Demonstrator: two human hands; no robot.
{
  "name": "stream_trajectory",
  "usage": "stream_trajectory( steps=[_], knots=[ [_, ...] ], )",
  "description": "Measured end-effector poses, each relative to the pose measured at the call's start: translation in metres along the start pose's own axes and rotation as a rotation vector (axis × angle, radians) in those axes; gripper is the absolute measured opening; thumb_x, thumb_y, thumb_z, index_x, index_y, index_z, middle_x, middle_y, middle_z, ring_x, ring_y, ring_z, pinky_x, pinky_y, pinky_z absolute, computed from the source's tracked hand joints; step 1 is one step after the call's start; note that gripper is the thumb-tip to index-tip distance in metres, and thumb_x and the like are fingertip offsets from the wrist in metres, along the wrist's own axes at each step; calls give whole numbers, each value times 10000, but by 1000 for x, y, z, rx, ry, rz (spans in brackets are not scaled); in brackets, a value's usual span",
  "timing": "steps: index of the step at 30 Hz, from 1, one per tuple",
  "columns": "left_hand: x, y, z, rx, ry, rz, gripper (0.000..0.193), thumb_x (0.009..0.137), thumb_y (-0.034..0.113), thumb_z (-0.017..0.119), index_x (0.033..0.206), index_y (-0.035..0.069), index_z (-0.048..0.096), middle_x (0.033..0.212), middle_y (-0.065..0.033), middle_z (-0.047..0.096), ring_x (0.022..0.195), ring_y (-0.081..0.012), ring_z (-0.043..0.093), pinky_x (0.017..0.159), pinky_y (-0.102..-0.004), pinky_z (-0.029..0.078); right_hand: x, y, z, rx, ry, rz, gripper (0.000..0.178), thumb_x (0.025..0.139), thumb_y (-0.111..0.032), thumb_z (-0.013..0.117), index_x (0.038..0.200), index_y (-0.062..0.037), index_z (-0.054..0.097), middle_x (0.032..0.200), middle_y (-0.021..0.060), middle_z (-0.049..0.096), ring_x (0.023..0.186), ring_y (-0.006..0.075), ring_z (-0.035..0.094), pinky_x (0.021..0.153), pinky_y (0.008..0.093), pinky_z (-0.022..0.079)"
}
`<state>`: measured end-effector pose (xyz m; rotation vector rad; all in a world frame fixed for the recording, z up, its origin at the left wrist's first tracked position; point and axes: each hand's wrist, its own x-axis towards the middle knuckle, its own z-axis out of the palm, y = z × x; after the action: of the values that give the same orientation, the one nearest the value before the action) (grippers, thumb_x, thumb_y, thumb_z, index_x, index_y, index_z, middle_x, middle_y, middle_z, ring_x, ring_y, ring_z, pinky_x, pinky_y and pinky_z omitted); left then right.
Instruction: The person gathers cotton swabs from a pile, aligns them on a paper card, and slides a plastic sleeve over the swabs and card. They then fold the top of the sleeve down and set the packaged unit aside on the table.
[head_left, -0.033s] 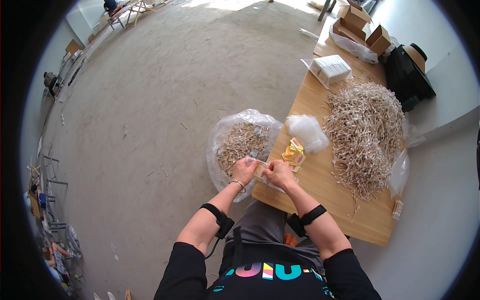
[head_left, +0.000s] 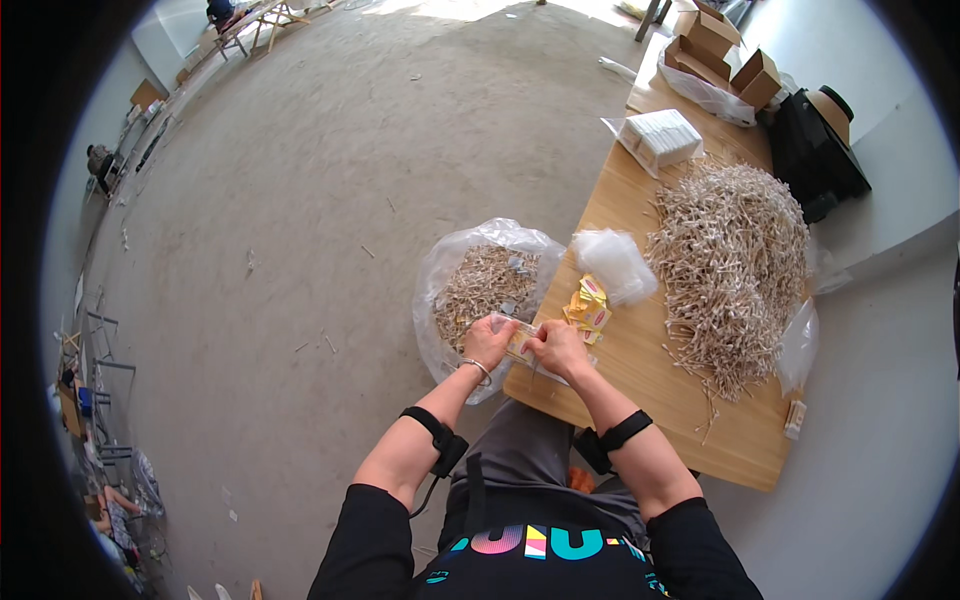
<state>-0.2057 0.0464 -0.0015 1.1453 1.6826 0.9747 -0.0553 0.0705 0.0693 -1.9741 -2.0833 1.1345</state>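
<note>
Over the table's near left corner, a small clear plastic bag (head_left: 519,342) with yellow-and-white print or a card in it is stretched between my hands. Its left end is pinched in my left hand (head_left: 487,341); my right hand (head_left: 561,347), fingers closed, grips the other end. Just beyond the right hand lie loose yellow cards (head_left: 591,304), beside a stack of clear plastic bags (head_left: 614,266). A large heap of cotton swabs (head_left: 735,270) covers the table's right side. What lies under my fingers is hidden.
A big clear sack (head_left: 431,285) of swabs and scraps stands left of the wooden table (head_left: 640,400). Farther back are a white wrapped pack (head_left: 660,138), cardboard boxes (head_left: 705,50) and a black object (head_left: 815,150). A wall (head_left: 890,330) runs along the right.
</note>
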Motion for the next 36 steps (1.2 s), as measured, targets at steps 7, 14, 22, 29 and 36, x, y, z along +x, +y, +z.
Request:
stream_trajectory(
  steps=[7, 14, 22, 29, 36],
  knots=[
    [8, -8, 12, 53, 5, 89, 227, 803, 280, 659, 817, 55, 691, 736, -100, 679, 652, -173, 638, 626, -310, 485, -29, 37, -13, 234, 379, -103, 265, 746, -209, 680, 909, -21, 588, 752, 131, 597, 735, 290, 598, 683, 391, 477],
    [14, -4, -16, 83, -9, -15, 254, 776, 264, 687, 862, 26, 660, 782, -73, 664, 723, -171, 620, 660, -313, 483, -107, 167, -58, -162, 1075, 405, 427, 747, -205, 678, 1101, -57, 490, 1155, 150, 424, 1082, 316, 427, 885, 446, 376],
    [-27, 82, 45, 460, 30, 766, 284, 705, 58, 648, 983, 66, 590, 1014, -109, 585, 1022, -299, 513, 904, -402, 404, -146, 244, -43, -107, 1067, 662, 323, 773, -221, 648, 1046, -73, 559, 1033, 134, 500, 988, 337, 478, 818, 459, 399],
    [-71, 108, 185, 488, -369, 994, 343, 686, 87, 681, 1021, 83, 607, 1052, -83, 590, 1039, -276, 519, 926, -386, 405, -131, 236, -24, -29, 1162, 222, 137, 774, -88, 593, 903, -98, 639, 903, 62, 532, 887, 278, 512, 764, 412, 413],
    [-48, 121, 243, 527, -318, 904, 155, 739, 149, 650, 890, 122, 669, 923, -33, 622, 952, -236, 544, 861, -364, 404, -134, 231, -28, 10, 1174, 128, 154, 759, -57, 601, 905, -79, 643, 858, 91, 526, 831, 298, 508, 742, 402, 412]
  ],
)
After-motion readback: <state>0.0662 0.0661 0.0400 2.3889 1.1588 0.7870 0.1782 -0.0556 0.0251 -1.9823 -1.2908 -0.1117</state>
